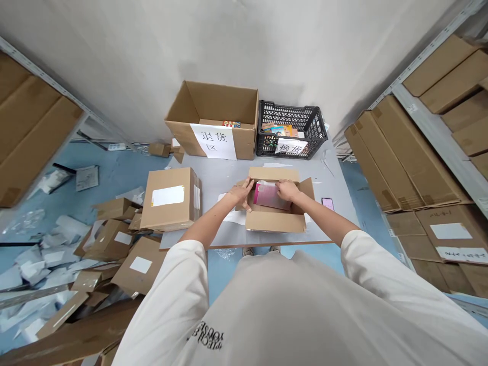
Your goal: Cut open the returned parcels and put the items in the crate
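An open cardboard box sits on the grey table in front of me, its flaps spread. Inside lies a pink packet in clear wrap. My left hand grips the box's left flap and wall, fingers curled over the edge. My right hand rests on the packet's upper right corner, fingers closed on its wrap.
A sealed labelled carton stands at the table's left. At the back are a large open carton with a paper sign and a black crate. A phone lies right of the box. Boxes and wrappers litter the floor at left; shelves with cartons flank both sides.
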### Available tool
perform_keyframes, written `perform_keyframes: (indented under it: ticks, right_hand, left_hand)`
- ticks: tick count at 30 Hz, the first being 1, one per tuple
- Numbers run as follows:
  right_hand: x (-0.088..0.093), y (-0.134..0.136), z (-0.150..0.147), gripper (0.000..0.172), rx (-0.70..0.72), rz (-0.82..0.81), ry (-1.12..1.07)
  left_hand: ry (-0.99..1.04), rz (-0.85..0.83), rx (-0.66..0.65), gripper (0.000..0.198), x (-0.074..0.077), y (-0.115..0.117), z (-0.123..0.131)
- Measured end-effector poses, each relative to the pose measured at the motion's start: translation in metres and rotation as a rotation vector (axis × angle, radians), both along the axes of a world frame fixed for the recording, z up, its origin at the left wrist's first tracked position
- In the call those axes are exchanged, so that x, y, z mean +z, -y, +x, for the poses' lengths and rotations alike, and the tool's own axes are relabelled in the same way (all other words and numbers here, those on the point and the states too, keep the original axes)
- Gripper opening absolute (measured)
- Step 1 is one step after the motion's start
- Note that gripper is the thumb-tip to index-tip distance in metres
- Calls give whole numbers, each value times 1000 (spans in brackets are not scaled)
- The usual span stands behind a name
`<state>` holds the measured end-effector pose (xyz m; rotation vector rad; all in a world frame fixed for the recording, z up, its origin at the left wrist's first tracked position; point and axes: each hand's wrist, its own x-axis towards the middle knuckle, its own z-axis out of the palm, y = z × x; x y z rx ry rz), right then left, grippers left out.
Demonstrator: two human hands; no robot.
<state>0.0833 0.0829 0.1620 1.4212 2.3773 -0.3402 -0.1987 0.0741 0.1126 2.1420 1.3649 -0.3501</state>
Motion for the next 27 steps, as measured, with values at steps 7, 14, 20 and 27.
perform_keyframes:
  ticks: [7,14,20,27]
  right_hand:
    - [-22,11,-19,44,-89,80,54]
    - [-27,24,-15,41,-56,46,64]
    - [-21,32,-14,44,-95,-108,62]
    - [-3,26,16,36,-142,-70,-100]
  left_hand:
    - [20,33,-34,168,-8,1,-1]
    - [16,-8,-6,170,-1,3,1]
    - [-8,-7,-31,177,-1,2,1]
    - [-38,16,-11,169,3,6,-2]
